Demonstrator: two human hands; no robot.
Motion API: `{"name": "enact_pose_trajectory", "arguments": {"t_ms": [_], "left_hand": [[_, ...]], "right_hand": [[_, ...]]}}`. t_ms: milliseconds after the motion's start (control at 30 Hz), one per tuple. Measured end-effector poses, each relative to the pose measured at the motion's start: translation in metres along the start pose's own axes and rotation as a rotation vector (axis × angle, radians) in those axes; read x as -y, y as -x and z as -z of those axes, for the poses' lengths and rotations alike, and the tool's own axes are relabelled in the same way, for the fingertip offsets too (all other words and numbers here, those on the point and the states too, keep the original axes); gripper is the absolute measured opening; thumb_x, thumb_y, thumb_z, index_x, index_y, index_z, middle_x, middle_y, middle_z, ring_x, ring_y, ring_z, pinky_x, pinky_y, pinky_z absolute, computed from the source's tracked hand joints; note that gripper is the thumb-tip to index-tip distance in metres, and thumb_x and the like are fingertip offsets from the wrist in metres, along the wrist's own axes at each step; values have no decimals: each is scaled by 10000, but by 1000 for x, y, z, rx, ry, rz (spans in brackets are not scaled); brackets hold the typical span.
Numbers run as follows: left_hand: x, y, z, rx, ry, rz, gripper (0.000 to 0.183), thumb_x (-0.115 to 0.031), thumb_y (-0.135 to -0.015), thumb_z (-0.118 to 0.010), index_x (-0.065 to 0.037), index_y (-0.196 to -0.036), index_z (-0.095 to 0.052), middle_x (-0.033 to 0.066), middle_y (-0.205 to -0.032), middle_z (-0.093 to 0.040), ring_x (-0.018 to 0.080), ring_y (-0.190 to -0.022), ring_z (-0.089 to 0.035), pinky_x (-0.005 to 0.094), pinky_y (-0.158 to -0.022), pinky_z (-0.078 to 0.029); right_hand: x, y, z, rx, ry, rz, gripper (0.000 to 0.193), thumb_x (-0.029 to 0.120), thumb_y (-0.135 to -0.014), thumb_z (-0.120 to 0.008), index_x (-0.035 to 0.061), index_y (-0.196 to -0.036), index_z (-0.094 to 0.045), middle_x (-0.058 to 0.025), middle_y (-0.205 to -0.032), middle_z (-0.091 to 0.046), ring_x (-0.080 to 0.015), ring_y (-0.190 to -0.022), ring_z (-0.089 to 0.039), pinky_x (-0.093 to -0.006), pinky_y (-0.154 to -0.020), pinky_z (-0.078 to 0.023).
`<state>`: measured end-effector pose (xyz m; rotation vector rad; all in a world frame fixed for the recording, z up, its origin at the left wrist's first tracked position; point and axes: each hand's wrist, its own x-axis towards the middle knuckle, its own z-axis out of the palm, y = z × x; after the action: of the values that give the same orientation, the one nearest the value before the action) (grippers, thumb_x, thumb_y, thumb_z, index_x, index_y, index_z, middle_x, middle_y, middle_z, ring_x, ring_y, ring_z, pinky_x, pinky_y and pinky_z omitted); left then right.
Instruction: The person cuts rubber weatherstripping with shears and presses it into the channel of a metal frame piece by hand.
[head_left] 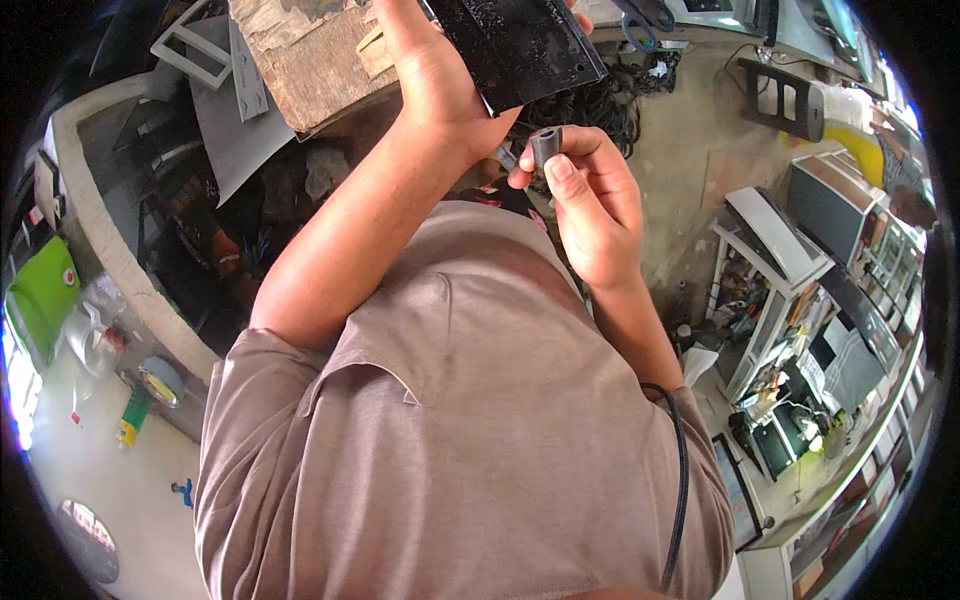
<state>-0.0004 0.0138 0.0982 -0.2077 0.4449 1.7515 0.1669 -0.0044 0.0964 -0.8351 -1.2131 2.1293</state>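
Observation:
My left hand (437, 78) reaches up to the top edge and holds a black flat panel (525, 55), its surface scuffed and speckled. The palm is under the panel's near left side. Fingertips show at its far right edge, and the rest of the fingers are hidden. Below the panel's lower corner, my right hand (597, 205) pinches a short dark grey cylinder (546, 148) between thumb and fingers. A hole shows in the cylinder's upper end. The cylinder is apart from the panel.
A worn wooden block (310, 65) lies beside my left hand. Tangled black cables (605, 105) are beyond my right hand, with blue-handled scissors (645, 25) above them. Cluttered shelves (770, 300) stand at right. A green bag (42, 295) is at far left.

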Motion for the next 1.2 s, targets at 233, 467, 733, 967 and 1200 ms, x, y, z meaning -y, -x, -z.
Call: {"name": "enact_pose_trajectory", "arguments": {"t_ms": [233,467,733,967,1200], "left_hand": [[8,-1,-2,-3,-7,-50,847,-826,-832,-369,-38,-1003,-628,141,-883,-654,295,-801,-658,429,-731,-548],[7,1,0,-4,-70,-105,834,-802,-864,-340,-28,-1007,-617,132,-819,-654,278,-759,-666,398,-673,-552],[10,2,2,-68,-62,-96,839,-816,-853,-348,-38,-1019,-616,119,-834,-654,265,-752,-660,382,-695,-548],[15,0,15,-102,-164,-181,812,-799,-870,-348,-45,-1028,-605,105,-831,-655,243,-739,-656,370,-698,-546],[17,-6,25,-19,-273,-293,812,-792,-879,-326,-38,-1024,-592,112,-827,-649,245,-739,-657,378,-691,-548]], "right_hand": [[1,0,-5,-61,96,-33,168,135,-995,-582,-6,-1087,-576,-60,-966,-664,-93,-786,-602,-232,-697,-473],[3,-2,-7,-95,146,-38,166,147,-997,-585,-10,-1052,-574,-63,-928,-651,-86,-713,-569,-238,-649,-477],[11,-2,-9,-135,90,-147,167,144,-991,-593,-19,-1025,-585,-66,-882,-638,-91,-662,-555,-235,-597,-461],[29,-4,-11,-218,-117,-438,167,153,-963,-634,-11,-986,-622,-62,-838,-632,-99,-600,-541,-241,-550,-438],[-2,-2,3,-186,214,-161,171,116,-952,-645,-29,-1042,-640,-64,-860,-655,-99,-642,-575,-249,-594,-483]]}}
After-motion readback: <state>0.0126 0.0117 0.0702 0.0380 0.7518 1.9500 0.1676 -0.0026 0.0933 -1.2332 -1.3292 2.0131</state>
